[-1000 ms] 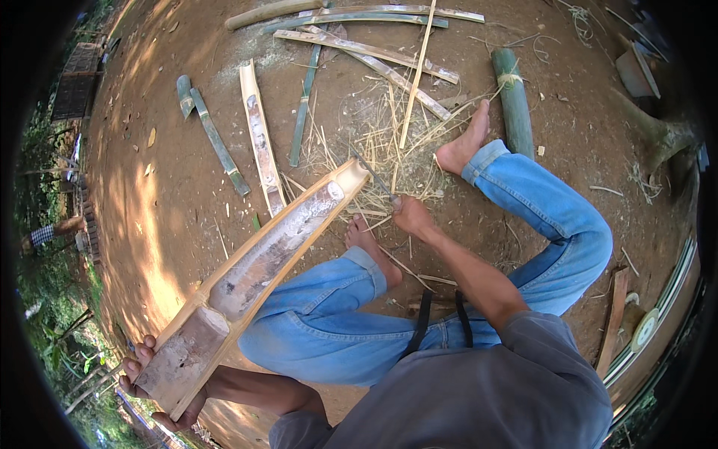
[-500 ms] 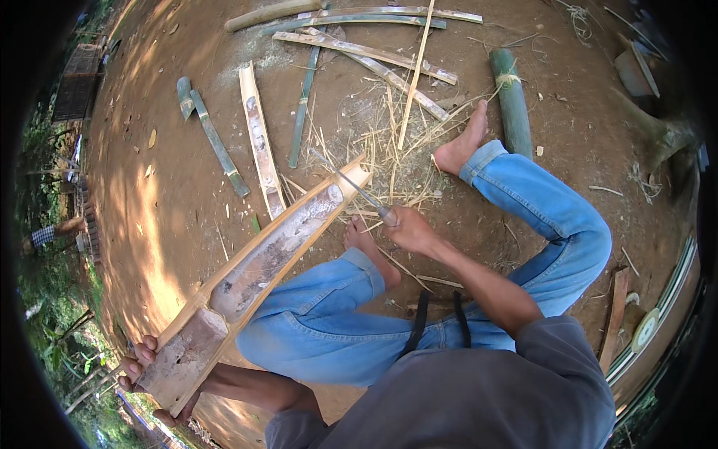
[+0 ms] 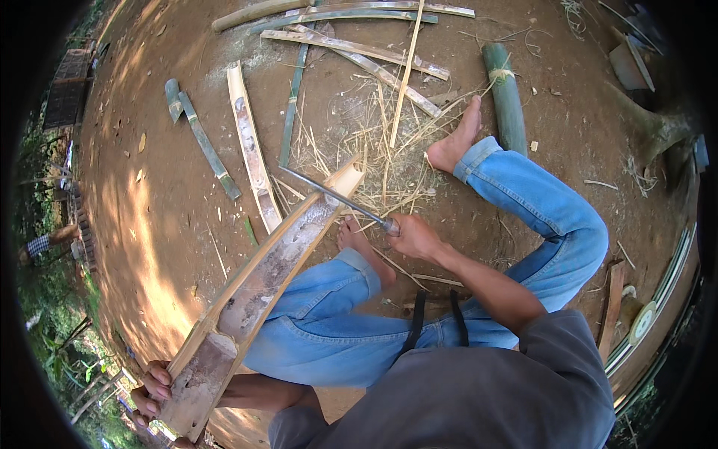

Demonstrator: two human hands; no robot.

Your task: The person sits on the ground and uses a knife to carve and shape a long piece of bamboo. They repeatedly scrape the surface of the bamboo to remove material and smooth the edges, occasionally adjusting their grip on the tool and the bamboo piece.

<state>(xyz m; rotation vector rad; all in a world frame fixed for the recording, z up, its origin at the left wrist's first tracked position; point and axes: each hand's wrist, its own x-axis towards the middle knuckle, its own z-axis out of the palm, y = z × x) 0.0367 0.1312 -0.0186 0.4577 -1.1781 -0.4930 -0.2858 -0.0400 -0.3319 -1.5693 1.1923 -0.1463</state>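
Observation:
A split length of bamboo (image 3: 259, 288), pale along its cut edges and whitish-brown inside, slants up from the lower left across my left leg. My left hand (image 3: 153, 389) grips its near end, with fingers wrapped round the outer edge. Closed round a handle, my right hand (image 3: 416, 236) holds a long-bladed knife (image 3: 345, 199). The thin dark blade lies across the bamboo close to its far end. Whether the blade touches the bamboo, I cannot tell.
Thin bamboo strips (image 3: 329, 153) litter the dirt beyond my feet. Another split bamboo piece (image 3: 250, 142) lies left of them, near a green slat (image 3: 209, 153). A green bamboo tube (image 3: 508, 101) rests by my right foot. At far left is another person's arm (image 3: 63, 233).
The knife has swung lower, its blade now more level across the bamboo. The bamboo's near end and my left hand have shifted slightly down and right.

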